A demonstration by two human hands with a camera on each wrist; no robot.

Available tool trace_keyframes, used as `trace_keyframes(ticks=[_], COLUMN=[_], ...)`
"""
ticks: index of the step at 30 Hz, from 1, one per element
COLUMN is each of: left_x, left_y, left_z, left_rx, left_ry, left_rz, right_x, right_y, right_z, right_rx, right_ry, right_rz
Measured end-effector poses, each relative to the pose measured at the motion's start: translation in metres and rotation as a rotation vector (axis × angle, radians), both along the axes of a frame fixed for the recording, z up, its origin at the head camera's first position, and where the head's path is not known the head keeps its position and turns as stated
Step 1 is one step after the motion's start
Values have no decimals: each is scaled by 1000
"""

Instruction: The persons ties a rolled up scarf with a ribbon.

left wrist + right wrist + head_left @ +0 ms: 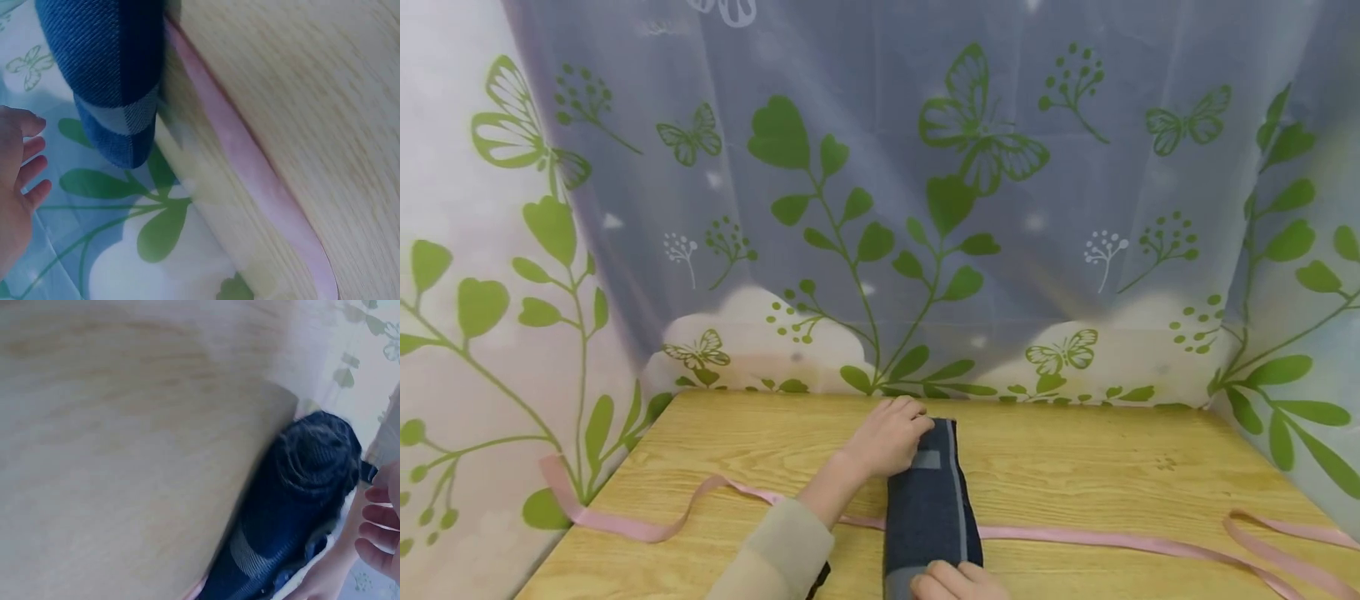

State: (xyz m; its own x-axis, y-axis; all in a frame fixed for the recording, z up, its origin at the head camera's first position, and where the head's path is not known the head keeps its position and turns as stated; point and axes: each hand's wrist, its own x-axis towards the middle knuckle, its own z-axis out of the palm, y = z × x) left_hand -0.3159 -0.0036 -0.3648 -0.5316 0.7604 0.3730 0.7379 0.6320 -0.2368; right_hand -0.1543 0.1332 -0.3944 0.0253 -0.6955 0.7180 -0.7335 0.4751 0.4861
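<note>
A dark blue denim garment (pixel 925 508), rolled into a long bundle with paler grey patches, lies lengthwise on the table; which garment it is cannot be told. My left hand (pixel 887 433) is by its far end, and in the left wrist view that hand (pixel 15 181) has loosely bent fingers with a gap to the denim. At the near end is my right hand (pixel 958 583), partly cut off by the frame. Its thumb and fingers pinch a small dark flap at the coiled end in the right wrist view. A pink ribbon (pixel 1075 537) runs crosswise beneath the bundle.
The wooden table (pixel 1075 467) meets a leaf-and-butterfly patterned curtain (pixel 865 250) at the back and sides. At the left, the ribbon's end rises over the table edge; loops of it lie at the right. A small black thing shows beside the left sleeve (pixel 782 550).
</note>
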Motion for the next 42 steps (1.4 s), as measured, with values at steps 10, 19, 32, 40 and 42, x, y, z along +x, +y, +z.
trace_keyframes(ticks=[10, 19, 32, 40, 42], left_x=[2, 7, 19, 26, 27], left_y=[-23, -37, -54, -64, -67], left_z=[12, 16, 17, 13, 12], left_rx=[79, 29, -3, -4, -2], left_ry=[-67, -155, -181, -200, -195], left_rz=[10, -4, -21, -22, -22], right_x=[-7, -23, -35, -36, -35], right_y=[23, 45, 80, 97, 101], right_z=[5, 13, 23, 28, 29], right_rx=[-5, -24, -108, -87, -80], right_ry=[-210, -263, -281, -445, -503], right_rz=[-59, -87, -294, -447, -484])
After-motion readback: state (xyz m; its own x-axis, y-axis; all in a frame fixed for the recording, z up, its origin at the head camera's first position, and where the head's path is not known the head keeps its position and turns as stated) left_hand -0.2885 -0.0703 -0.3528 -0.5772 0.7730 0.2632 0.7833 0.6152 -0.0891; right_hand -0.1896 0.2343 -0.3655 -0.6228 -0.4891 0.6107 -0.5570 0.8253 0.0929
